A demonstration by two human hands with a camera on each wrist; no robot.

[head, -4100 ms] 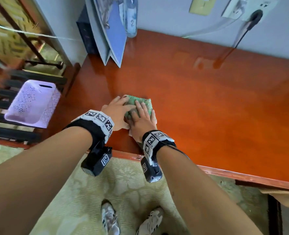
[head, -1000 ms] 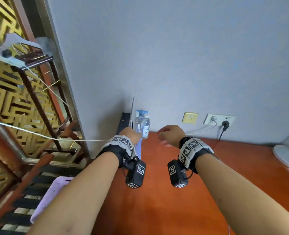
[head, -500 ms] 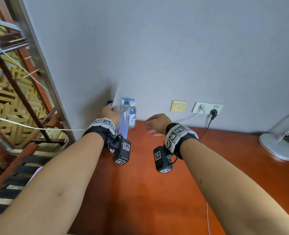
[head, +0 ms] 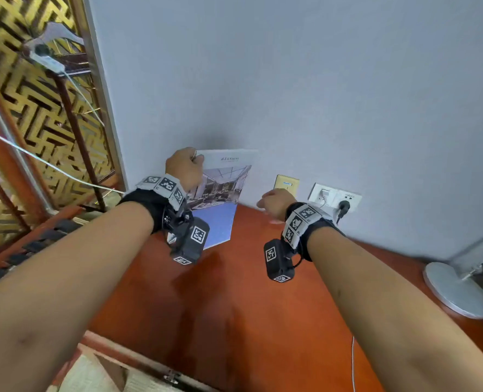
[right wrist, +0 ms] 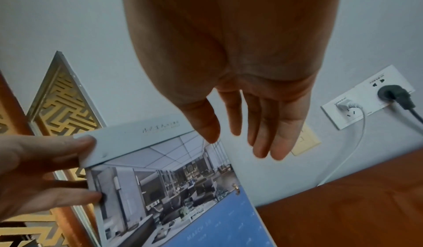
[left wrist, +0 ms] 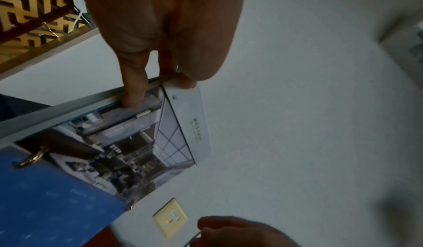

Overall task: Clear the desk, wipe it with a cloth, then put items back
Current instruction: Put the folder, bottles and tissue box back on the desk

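Observation:
My left hand (head: pixel 184 165) (left wrist: pixel 158 88) pinches the top corner of a desk calendar (head: pixel 223 193) (left wrist: pixel 128 151) (right wrist: pixel 164 187), thumb on its front and fingers behind. The calendar shows an office photo above a blue month page and hangs upright above the back left of the red-brown desk (head: pixel 234 306). To its right my right hand (head: pixel 274 200) (right wrist: pixel 247 138) hovers with relaxed, straight fingers near the calendar's right edge and holds nothing. The cloth is out of view.
On the grey wall sit a yellow switch plate (head: pixel 287 183) and a white socket panel (head: pixel 335 198) with a black plug and a white charger cable. A silver lamp base (head: pixel 458 290) stands at the desk's right. A gold lattice screen (head: pixel 36 114) stands left.
My left hand has lifted the calendar off the back corner and turned its face toward me. The water bottles are now hidden behind it. The right hand stays beside it, empty.

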